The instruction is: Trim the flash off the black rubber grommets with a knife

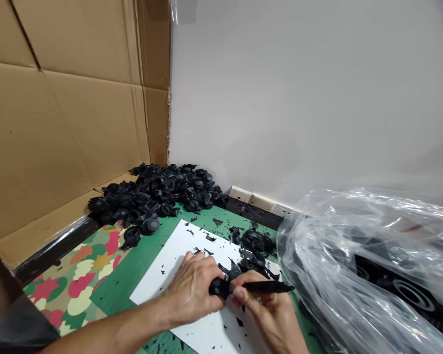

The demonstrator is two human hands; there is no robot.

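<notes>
Head view: the left hand has its fingers clamped on a black part over the sheet; the right hand pinches a tool by it — scraps heap near the sheet's far right corner, parts at the mat's far left, a bag along its right edge.

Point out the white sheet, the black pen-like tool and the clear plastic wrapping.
White sheet [172, 254], head view: bare upper-left area.
Black pen-like tool [268, 286], head view: its exposed shaft.
Clear plastic wrapping [327, 278], head view: crumpled left side.
</notes>
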